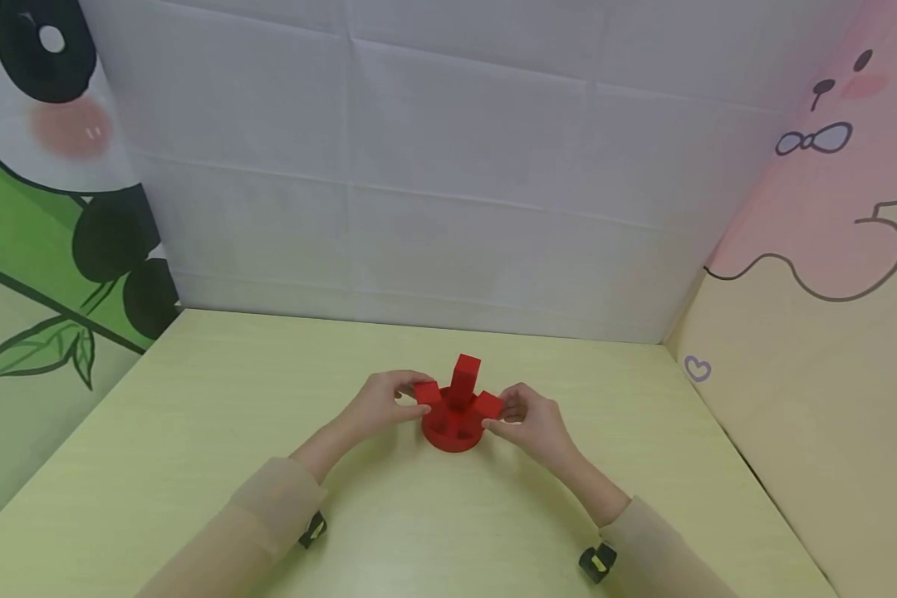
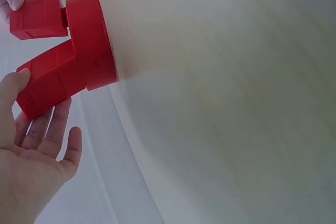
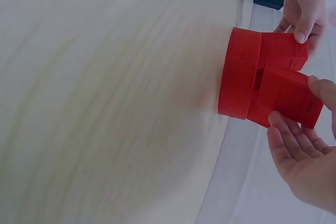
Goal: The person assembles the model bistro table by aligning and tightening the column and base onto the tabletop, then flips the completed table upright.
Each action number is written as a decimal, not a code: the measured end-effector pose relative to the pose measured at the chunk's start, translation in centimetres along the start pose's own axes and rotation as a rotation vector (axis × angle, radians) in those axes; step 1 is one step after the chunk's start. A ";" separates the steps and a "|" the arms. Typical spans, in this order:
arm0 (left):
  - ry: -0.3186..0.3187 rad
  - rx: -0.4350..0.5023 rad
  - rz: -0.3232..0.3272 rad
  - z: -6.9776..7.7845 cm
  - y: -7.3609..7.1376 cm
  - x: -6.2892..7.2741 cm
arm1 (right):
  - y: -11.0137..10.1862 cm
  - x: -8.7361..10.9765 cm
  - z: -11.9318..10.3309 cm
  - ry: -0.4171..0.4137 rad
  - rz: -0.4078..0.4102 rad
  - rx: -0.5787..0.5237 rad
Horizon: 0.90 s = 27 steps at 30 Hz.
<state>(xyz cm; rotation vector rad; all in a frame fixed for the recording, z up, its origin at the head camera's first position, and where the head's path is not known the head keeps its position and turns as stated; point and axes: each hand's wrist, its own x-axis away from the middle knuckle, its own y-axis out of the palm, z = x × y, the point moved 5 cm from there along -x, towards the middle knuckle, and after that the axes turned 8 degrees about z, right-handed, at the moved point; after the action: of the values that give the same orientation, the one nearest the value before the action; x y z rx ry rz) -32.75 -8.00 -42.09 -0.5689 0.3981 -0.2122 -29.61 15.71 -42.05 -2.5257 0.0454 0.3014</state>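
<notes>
A round red base (image 1: 452, 442) with slots in its top rests on the table, and three red blocks rise out of it. My left hand (image 1: 374, 404) pinches the left block (image 1: 428, 393) between thumb and fingers. On the other side, my right hand (image 1: 536, 422) grips the right block (image 1: 489, 405) in the same way. Both of these blocks lean outward from the base. The tallest-looking block (image 1: 465, 380) stands at the back, untouched by either hand. Small marks show on the held block (image 2: 50, 80) in the left wrist view and on the base (image 3: 240, 74) in the right wrist view.
The pale yellow table (image 1: 269, 365) ends at a white cloth wall (image 1: 448, 249). A panel with a panda drawing (image 1: 52, 249) borders the left side, and a pink and cream panel (image 1: 807, 332) the right. Black wrist straps (image 1: 598, 562) hang under the sleeves.
</notes>
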 end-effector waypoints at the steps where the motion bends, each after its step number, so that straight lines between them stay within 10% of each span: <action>1: 0.001 -0.003 0.002 0.0 0.0 0.0 | 0.0 0.0 0.0 0.002 -0.003 0.007; 13: -0.019 -0.019 0.011 0.7 -0.2 0.2 | 0.1 0.2 -1.7 -0.139 -0.029 0.126; 27: -0.025 -0.021 0.009 0.7 -0.1 0.2 | 1.8 -0.9 -2.4 -0.122 -0.044 0.339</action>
<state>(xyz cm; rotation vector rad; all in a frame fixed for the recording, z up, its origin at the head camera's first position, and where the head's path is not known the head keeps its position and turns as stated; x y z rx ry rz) -32.30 -7.84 -41.56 -0.5896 0.3789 -0.1926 -30.15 12.84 -40.89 -2.1660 -0.0069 0.3935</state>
